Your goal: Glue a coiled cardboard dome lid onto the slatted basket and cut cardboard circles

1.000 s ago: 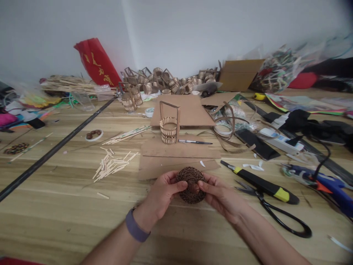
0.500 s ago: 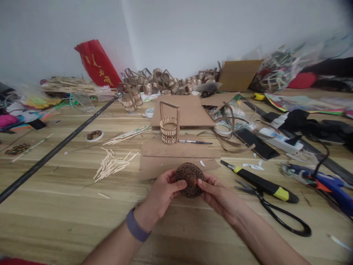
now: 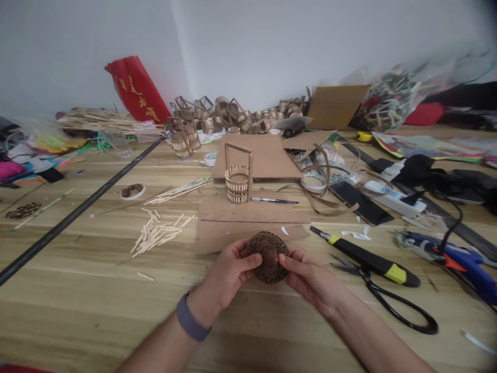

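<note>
Between my two hands is a round, dark brown disc [image 3: 267, 274] with a rough, coiled-looking texture and a smoother brown centre. My left hand [image 3: 236, 267] grips its left side, thumb on top near the centre. On the opposite edge my right hand [image 3: 308, 277] pinches it, thumb and fingertips close to the middle. The disc is held above the wooden table, near the front edge of a cardboard sheet [image 3: 248, 212]. Beyond it a small slatted basket [image 3: 237, 186] with a tall square handle stands upright on the cardboard, a pen [image 3: 275, 200] beside it.
Short wooden sticks [image 3: 157, 235] lie in a pile at left. To the right are a utility knife [image 3: 373, 259], black scissors [image 3: 388, 298], a blue glue gun [image 3: 450, 259] and a phone [image 3: 361, 202]. Several small baskets [image 3: 233, 111] are heaped along the wall.
The brown disc has dropped very slightly towards me and tilted a little in my fingers. Both hands keep their hold; nothing else has visibly moved.
</note>
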Tool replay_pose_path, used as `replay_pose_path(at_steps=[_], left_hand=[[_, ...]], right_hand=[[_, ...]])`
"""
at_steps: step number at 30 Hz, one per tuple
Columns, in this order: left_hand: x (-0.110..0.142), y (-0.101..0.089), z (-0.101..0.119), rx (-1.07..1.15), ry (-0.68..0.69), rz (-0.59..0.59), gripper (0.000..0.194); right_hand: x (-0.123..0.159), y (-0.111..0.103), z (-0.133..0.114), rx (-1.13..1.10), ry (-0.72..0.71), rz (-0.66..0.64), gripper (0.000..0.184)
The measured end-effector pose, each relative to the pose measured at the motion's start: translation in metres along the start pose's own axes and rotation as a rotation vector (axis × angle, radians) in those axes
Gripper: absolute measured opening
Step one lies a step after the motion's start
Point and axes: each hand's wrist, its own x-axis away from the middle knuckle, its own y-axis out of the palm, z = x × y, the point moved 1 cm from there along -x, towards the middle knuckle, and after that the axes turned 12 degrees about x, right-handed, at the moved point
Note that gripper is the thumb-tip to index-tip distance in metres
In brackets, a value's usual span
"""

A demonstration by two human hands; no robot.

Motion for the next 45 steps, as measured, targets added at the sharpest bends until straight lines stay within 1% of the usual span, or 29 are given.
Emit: replay_pose_path(at_steps=[3, 8, 14, 18, 21, 25, 29, 32, 37, 45], left_hand=[[0.0004, -0.0001, 0.0005, -0.016, 0.015, -0.016, 0.052], [0.0017, 0.0002, -0.0013, -0.008, 0.003, -0.006, 0.049], [0.0008, -0.001, -0.0019, 0.008, -0.021, 0.01, 0.051], [0.0001, -0.003, -0.0024, 0.004, -0.04, 0.003, 0.051], [0.0, -0.0041, -0.003, -0.006, -0.031, -0.001, 0.051], [0.0003, -0.0041, -0.0034, -0.022, -0.013, 0.001, 0.051], [0.0002, -0.0039, -0.0035, -0.04, -0.021, 0.003, 0.049], [-0.0001, -0.0034, -0.0038, -0.051, -0.04, -0.016, 0.048], [0.0006, -0.0021, -0.0023, -0.05, -0.051, -0.035, 0.048], [0.0002, -0.0049, -0.002, -0.059, -0.102, -0.002, 0.049]], right_hand=[[0.0022, 0.0006, -0.0015, 0.026, 0.013, -0.007, 0.026], [0.0037, 0.0044, -0.0045, 0.086, -0.004, 0.001, 0.027], [0.0042, 0.0054, -0.003, 0.044, 0.005, 0.004, 0.025], [0.0047, 0.0048, -0.0026, 0.021, 0.049, 0.018, 0.029], [0.0036, 0.0033, -0.0012, 0.0, 0.063, 0.05, 0.028], [0.0014, 0.0015, 0.0, -0.041, 0.046, 0.084, 0.024], [0.0008, 0.001, -0.0013, -0.046, 0.049, 0.057, 0.026], [0.0011, 0.0003, -0.0022, -0.047, 0.048, 0.035, 0.025], [0.0014, -0.0003, -0.0023, -0.054, 0.054, 0.041, 0.024], [0.0012, -0.0007, -0.0025, -0.066, 0.063, 0.034, 0.026]])
